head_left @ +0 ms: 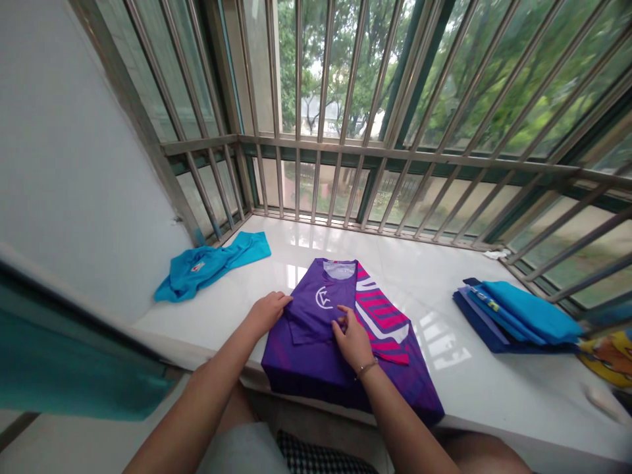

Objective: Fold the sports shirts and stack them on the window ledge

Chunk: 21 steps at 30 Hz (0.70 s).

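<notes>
A purple T-shirt (310, 306) with a white emblem lies front up on the white ledge, collar toward the window. Its pink-striped sleeve (382, 316) is spread on the right, while the left sleeve is turned in over the body. The lower part hangs over the ledge's front edge. At the shirt's left side, my left hand (270, 311) has its fingers closed together on the fabric edge. My right hand (353, 337), with a thin bracelet at the wrist, rests on the middle of the shirt, fingers apart and slightly bent.
A crumpled bright blue garment (212, 263) lies at the left by the wall. On the right stands a stack of folded blue and navy clothes (518, 316), with a yellow patterned item (609, 355) beside it. Metal window bars (345, 155) border the white ledge (424, 263).
</notes>
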Motion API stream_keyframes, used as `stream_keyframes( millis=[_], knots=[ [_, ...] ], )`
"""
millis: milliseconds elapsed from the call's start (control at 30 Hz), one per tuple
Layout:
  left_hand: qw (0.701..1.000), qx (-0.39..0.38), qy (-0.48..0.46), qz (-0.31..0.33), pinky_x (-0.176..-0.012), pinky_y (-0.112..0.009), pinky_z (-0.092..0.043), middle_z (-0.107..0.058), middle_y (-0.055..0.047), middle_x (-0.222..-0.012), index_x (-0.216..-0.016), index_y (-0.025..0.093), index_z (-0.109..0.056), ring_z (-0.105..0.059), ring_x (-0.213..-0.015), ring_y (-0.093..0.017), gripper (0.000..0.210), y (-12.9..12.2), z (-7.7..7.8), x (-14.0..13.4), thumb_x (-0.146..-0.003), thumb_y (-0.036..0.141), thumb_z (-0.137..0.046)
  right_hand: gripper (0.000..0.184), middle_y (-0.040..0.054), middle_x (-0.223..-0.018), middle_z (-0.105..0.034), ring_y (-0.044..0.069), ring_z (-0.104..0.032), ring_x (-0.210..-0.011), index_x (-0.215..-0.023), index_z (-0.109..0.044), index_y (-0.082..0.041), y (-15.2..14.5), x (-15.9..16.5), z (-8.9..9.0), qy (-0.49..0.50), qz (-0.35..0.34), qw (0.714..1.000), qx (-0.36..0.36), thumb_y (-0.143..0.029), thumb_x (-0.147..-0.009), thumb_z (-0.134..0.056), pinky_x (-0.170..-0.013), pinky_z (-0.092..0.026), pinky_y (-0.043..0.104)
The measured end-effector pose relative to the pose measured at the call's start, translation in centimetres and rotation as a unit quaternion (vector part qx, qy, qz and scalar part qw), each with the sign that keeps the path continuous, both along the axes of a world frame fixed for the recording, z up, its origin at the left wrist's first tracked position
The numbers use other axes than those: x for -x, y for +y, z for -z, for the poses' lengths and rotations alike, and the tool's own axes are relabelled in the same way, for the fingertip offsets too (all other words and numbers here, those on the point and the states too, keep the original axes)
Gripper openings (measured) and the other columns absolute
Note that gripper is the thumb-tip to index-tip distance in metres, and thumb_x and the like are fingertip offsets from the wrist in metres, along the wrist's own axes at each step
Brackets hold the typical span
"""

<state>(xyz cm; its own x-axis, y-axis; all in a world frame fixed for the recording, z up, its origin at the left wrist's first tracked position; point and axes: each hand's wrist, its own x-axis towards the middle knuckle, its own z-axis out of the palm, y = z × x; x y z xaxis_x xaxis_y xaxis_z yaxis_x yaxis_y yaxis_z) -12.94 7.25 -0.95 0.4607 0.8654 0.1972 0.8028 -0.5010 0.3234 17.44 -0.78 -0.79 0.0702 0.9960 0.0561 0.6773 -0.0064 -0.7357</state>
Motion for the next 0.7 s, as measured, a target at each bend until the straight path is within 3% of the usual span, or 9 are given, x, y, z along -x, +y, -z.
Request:
stream_keyframes(
  millis=[100,333,533,700],
  knots=[
    [0.997,0.003,-0.078,0.004,-0.102,-0.036,-0.056,-0.074,-0.007,-0.117,-0.123,0.029,-0.077,-0.070,-0.112,-0.023,0.046,0.6,0.8,2.1,-0.091,0.004,-0.055,0.044,0.0043,-0.097,-0.077,0.022,-0.074,-0.081,-0.142,-0.056,-0.022,-0.2,-0.1,0.1,0.017,-0.017,1.000,-0.003,-0.033,-0.100,-0.058,-0.072,-0.054,0.032],
    [0.990,0.010,-0.137,0.018,-0.101,-0.038,-0.057,-0.073,-0.008,-0.114,-0.107,0.026,-0.082,-0.070,-0.108,-0.023,0.035,0.6,1.2,4.1,-0.090,0.010,-0.057,0.033,0.0023,-0.093,-0.078,0.021,-0.074,-0.080,-0.132,-0.063,-0.023,-0.2,0.2,-0.1,0.002,-0.029,1.000,-0.007,-0.030,-0.100,-0.060,-0.071,-0.049,0.030],
    [0.991,-0.033,-0.125,-0.040,-0.107,-0.046,-0.057,-0.076,-0.010,-0.115,-0.102,0.023,-0.081,-0.071,-0.113,-0.026,0.034,0.2,0.1,2.2,-0.089,0.011,-0.052,0.023,0.0014,-0.091,-0.078,0.020,-0.074,-0.079,-0.122,-0.068,-0.025,-0.5,0.3,-0.3,-0.004,-0.029,1.000,-0.011,-0.029,-0.101,-0.061,-0.069,-0.048,0.029],
    [0.994,-0.061,-0.092,-0.005,-0.115,-0.048,-0.054,-0.077,-0.010,-0.133,-0.123,0.025,-0.078,-0.070,-0.125,-0.027,0.033,-0.9,-0.1,-1.1,-0.102,0.024,-0.053,0.028,0.0017,-0.095,-0.076,0.019,-0.071,-0.080,-0.125,-0.070,-0.025,-0.8,0.2,-0.5,-0.016,-0.061,0.997,-0.034,-0.038,-0.100,-0.069,-0.071,-0.050,0.029]
  ],
)
